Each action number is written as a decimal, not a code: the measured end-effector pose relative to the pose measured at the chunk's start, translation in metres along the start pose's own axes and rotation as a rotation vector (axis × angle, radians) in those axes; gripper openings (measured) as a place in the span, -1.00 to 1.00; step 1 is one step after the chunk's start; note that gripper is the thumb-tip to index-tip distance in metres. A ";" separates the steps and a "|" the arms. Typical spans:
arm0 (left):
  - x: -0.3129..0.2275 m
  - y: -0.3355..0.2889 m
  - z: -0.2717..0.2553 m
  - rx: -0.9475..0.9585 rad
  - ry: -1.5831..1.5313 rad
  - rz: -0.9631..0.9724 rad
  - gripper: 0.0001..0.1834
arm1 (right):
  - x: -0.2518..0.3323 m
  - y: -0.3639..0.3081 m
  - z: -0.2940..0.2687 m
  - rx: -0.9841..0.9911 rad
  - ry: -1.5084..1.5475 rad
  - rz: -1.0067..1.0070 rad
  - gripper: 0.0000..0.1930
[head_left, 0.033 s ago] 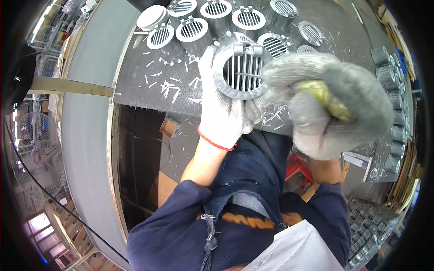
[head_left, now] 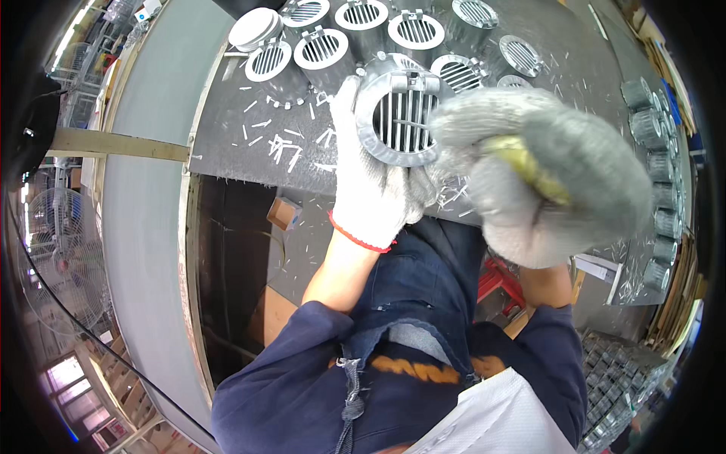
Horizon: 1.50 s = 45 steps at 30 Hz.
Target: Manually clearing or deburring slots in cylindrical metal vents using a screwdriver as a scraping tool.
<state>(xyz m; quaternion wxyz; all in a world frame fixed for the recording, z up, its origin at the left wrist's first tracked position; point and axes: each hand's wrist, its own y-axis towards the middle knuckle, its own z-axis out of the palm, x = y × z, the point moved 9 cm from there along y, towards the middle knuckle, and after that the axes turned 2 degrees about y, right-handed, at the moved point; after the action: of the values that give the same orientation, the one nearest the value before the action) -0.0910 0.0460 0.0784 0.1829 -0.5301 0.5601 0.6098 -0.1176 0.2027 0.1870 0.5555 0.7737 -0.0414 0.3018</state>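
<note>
My left hand (head_left: 370, 189), in a white knit glove with a red cuff edge, is closed around a round metal vent cap (head_left: 368, 132). The cap has a slatted grille facing up and a small hinge-like clip at its far edge. In a grey-white glove, my right hand (head_left: 560, 181) is curled right beside the cap and covers its right rim. A yellow thing (head_left: 529, 170), perhaps a handle, shows between the right fingers; its kind is hidden and the hand is smeared by motion. Several similar vent caps (head_left: 321, 50) stand on the dark table beyond.
Thin white slivers (head_left: 283, 151) lie scattered over the dark table (head_left: 227, 163). White round discs (head_left: 255, 29) are stacked at its far left. More metal cylinders (head_left: 665, 193) line the right side. A grey panel (head_left: 144, 189) runs along the left, and a small cardboard box (head_left: 283, 213) lies below.
My right hand has shifted slightly to the left, nearer the vent cap, with the yellow thing still in it. The left hand and the cap have stayed in place.
</note>
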 end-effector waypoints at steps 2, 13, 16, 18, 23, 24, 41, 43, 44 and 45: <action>-0.010 0.006 -0.004 -0.014 0.078 0.159 -0.24 | 0.000 0.006 0.014 0.111 -0.065 -0.025 -0.56; 0.044 0.003 0.020 -0.200 -1.243 -0.573 -0.44 | -0.034 -0.003 0.044 0.026 -0.030 0.216 -0.52; 0.043 0.010 0.011 -0.239 -1.084 -0.578 -0.54 | -0.012 -0.012 0.000 -0.213 0.084 -0.059 -0.47; 0.043 0.010 0.003 -0.309 -1.017 -0.613 -0.56 | -0.031 -0.026 -0.029 -0.332 0.974 0.065 -0.47; 0.018 0.011 -0.007 -0.220 -0.931 -0.386 -0.68 | -0.043 -0.041 -0.053 -0.304 0.810 0.173 -0.33; 0.016 0.011 -0.005 -0.173 -0.998 -0.357 -0.68 | -0.039 -0.044 -0.054 -0.355 0.597 0.161 -0.34; 0.027 0.003 -0.015 -0.314 -0.458 -0.377 -0.38 | -0.029 -0.022 0.059 0.194 -0.091 0.117 -0.63; 0.029 0.004 -0.005 -0.347 -0.771 -0.447 -0.33 | -0.035 -0.030 0.057 0.141 -0.126 0.070 -0.60; 0.026 0.003 -0.002 -0.346 -0.799 -0.479 -0.33 | -0.041 -0.040 0.063 0.209 -0.219 0.105 -0.63; 0.022 0.001 0.000 -0.343 -0.820 -0.519 -0.33 | -0.040 -0.048 0.059 0.158 -0.198 0.083 -0.66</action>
<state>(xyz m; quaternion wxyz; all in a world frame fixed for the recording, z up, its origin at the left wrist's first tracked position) -0.1001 0.0380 0.0600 0.4434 -0.3912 0.1844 0.7851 -0.1064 0.1576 0.1148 0.4731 0.8386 -0.1041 0.2493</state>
